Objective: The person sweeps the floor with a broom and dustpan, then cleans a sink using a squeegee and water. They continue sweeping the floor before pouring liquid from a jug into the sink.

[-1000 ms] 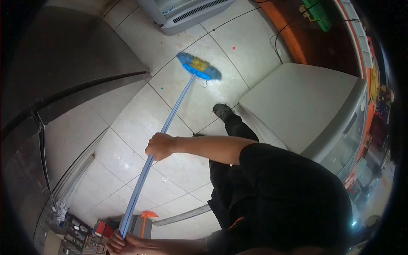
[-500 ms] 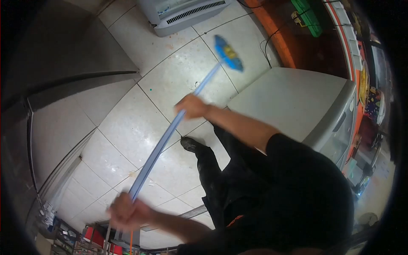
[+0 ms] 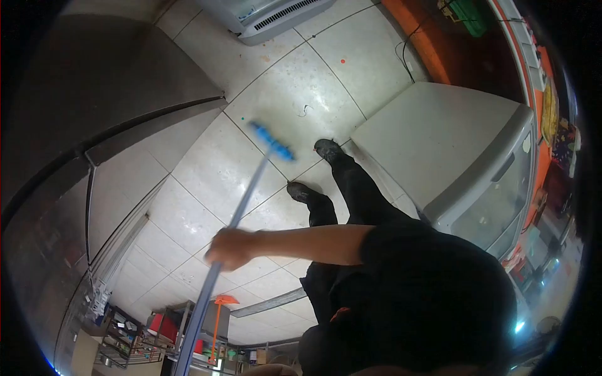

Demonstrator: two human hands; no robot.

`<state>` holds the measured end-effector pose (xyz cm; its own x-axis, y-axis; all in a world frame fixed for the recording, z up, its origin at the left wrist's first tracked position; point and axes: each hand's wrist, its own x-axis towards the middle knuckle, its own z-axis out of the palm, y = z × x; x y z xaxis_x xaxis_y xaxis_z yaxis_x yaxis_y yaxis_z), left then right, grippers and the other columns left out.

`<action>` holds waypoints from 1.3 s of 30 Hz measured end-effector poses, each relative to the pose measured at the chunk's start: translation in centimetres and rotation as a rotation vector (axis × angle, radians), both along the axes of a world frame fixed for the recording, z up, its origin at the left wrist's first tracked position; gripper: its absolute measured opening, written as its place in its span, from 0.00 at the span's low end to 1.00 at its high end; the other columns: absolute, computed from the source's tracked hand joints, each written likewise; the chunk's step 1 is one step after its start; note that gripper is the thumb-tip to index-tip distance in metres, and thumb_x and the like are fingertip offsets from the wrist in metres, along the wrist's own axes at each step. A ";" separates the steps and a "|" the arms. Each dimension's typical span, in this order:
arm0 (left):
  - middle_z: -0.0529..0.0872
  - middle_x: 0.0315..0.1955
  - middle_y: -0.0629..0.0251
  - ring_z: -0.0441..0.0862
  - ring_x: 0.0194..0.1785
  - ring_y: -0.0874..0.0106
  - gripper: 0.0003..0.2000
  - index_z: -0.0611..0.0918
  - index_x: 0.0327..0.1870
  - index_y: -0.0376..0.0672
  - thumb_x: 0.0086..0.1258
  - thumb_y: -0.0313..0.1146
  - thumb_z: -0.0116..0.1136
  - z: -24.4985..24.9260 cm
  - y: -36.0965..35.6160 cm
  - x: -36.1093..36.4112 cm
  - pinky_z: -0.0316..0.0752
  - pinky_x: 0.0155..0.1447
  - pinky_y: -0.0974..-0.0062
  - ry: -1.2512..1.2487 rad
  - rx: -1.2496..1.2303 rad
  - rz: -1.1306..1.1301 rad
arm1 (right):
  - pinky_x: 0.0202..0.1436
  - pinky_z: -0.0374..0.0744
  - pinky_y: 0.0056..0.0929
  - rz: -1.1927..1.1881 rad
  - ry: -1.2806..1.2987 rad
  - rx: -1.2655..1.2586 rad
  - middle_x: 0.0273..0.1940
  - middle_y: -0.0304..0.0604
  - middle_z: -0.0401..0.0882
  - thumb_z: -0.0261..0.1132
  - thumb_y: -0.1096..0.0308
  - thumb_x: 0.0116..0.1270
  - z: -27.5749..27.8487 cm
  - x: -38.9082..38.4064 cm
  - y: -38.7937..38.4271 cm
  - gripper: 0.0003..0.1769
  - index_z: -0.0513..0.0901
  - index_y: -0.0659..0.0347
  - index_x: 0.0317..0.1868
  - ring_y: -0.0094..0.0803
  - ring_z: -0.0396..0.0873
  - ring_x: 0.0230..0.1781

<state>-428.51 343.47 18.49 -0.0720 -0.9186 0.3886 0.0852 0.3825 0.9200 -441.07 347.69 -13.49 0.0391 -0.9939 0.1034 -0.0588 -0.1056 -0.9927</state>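
Note:
My right hand point(image 3: 235, 249) is closed around the long grey-blue handle of a broom point(image 3: 251, 188), partway along it. The broom's blue head point(image 3: 271, 141) is on or just over the tiled floor, slightly blurred, in front of my shoes. Its handle slants down past my right hand and leaves the view at the bottom edge. Only a bit of my left arm shows at the bottom edge; the left hand itself is out of view. Near the broom head, a thin curved scrap point(image 3: 305, 111) and a small red-orange bit point(image 3: 343, 61) lie on the tiles.
A white-topped appliance point(image 3: 439, 138) stands close on my right. Dark metal panels point(image 3: 113, 94) line the left. A grey vented unit point(image 3: 269, 19) stands ahead. Racks point(image 3: 135, 344) and an orange long-handled tool point(image 3: 216, 326) are at the lower left.
The broom head has swept from beyond the curved scrap back toward my shoes and to the left. My right hand has moved down-left with the handle; my left hand has left the view.

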 end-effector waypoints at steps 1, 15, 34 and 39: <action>0.64 0.13 0.72 0.60 0.18 0.77 0.17 0.63 0.20 0.51 0.74 0.37 0.49 -0.4 -0.4 0.4 0.58 0.27 0.71 0.076 0.061 -0.078 | 0.38 0.77 0.53 -0.024 0.056 0.057 0.25 0.52 0.80 0.64 0.63 0.55 -0.3 -2.2 2.0 0.08 0.78 0.59 0.26 0.55 0.81 0.32; 0.60 0.11 0.77 0.55 0.14 0.81 0.20 0.65 0.17 0.51 0.76 0.35 0.46 -16.7 2.8 -1.8 0.51 0.24 0.74 0.211 0.438 -0.497 | 0.38 0.75 0.44 -0.650 0.434 0.277 0.23 0.44 0.79 0.66 0.70 0.45 -14.7 -4.9 13.6 0.06 0.76 0.56 0.20 0.48 0.80 0.30; 0.78 0.26 0.62 0.76 0.31 0.67 0.12 0.76 0.30 0.40 0.74 0.37 0.52 -28.1 11.3 6.9 0.74 0.41 0.63 0.108 0.493 -0.127 | 0.35 0.73 0.48 -0.320 0.901 0.352 0.22 0.48 0.76 0.72 0.58 0.55 -19.4 -10.5 19.7 0.17 0.76 0.58 0.19 0.51 0.78 0.29; 0.79 0.21 0.59 0.77 0.26 0.67 0.14 0.78 0.27 0.36 0.73 0.36 0.51 -28.7 9.7 8.4 0.73 0.35 0.66 0.253 0.489 -0.248 | 0.36 0.72 0.44 -0.374 0.656 0.205 0.23 0.49 0.76 0.71 0.63 0.60 -21.5 -7.3 17.7 0.16 0.75 0.59 0.21 0.51 0.76 0.29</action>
